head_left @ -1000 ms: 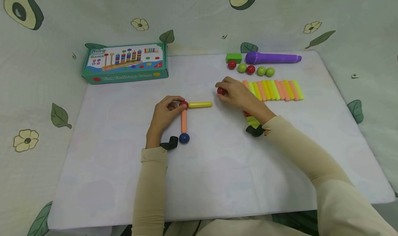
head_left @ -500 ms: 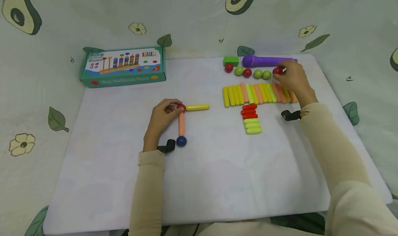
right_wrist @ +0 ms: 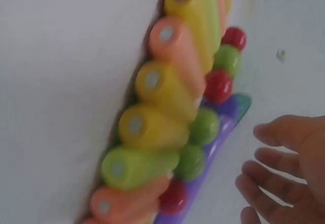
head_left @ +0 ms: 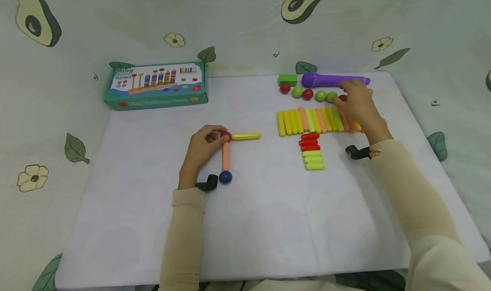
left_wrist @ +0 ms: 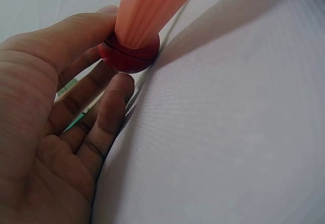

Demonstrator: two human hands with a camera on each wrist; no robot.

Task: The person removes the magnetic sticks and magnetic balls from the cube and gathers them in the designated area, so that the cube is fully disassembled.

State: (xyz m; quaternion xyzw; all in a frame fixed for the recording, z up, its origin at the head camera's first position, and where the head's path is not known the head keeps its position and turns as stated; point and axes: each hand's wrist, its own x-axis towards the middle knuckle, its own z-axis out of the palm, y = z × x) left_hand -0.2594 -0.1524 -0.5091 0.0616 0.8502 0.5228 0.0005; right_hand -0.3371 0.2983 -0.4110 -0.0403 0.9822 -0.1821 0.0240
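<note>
With thumb and fingers, my left hand (head_left: 202, 150) pinches a red ball (left_wrist: 131, 59) near the middle of the white table. From that ball an orange stick (head_left: 225, 155) runs toward me to a dark blue ball (head_left: 225, 177), and a yellow stick (head_left: 246, 136) points right. My right hand (head_left: 359, 105) is at the right end of a row of balls, close over another red ball (right_wrist: 173, 197). Its fingers (right_wrist: 274, 159) are spread apart with nothing between them in the right wrist view.
Yellow, orange and lime sticks (head_left: 293, 122) lie side by side below the balls, with short red pieces (head_left: 309, 142) and lime pieces (head_left: 313, 159) nearer me. A purple rod with a thick end (head_left: 326, 79) and green block (head_left: 287, 80) lie behind. A game box (head_left: 155, 86) stands back left.
My right hand has carried a red ball from left of the sticks to the right end of the ball row and let go of it. My left hand keeps its hold.
</note>
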